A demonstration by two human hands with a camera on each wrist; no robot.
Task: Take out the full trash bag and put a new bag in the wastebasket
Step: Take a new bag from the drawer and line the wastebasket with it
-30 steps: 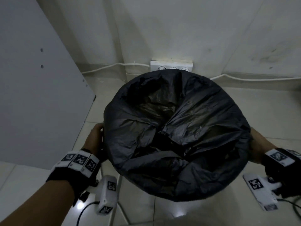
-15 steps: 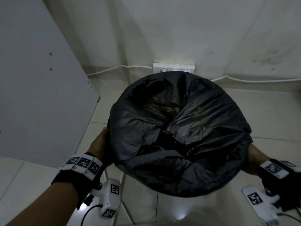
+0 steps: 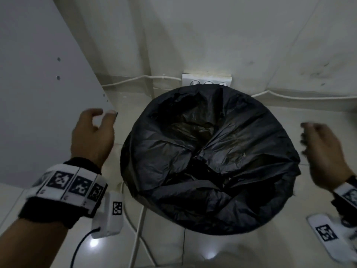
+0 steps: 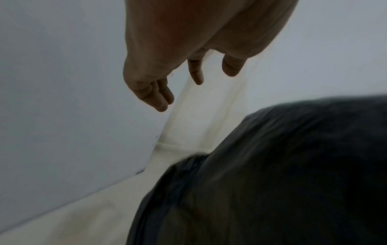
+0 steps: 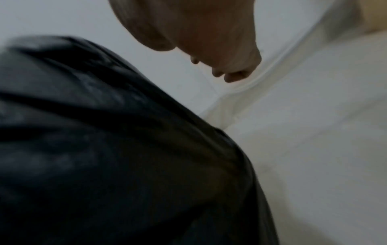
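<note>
A round wastebasket stands on the tiled floor, wholly covered by a crumpled black trash bag [image 3: 208, 157] folded over its rim; the basket itself is hidden. The same bag [image 4: 282, 174] fills the lower right of the left wrist view, and the bag [image 5: 104, 149] fills the lower left of the right wrist view. My left hand [image 3: 94, 136] hovers left of the bag, apart from it, fingers [image 4: 159, 96] loosely bent and holding nothing. My right hand [image 3: 320, 149] hovers to the right, blurred, fingers loosely curled, also holding nothing.
A grey panel [image 3: 44, 84] stands close on the left. A white power strip [image 3: 206, 80] and white cable [image 3: 301, 96] run along the wall base behind the bag. More white cable [image 3: 138, 235] lies on the floor by the bag's near left side.
Both hands have let go of the bag's sides and risen away from it, the left toward the grey panel, the right outward. The bag sits lower and farther off.
</note>
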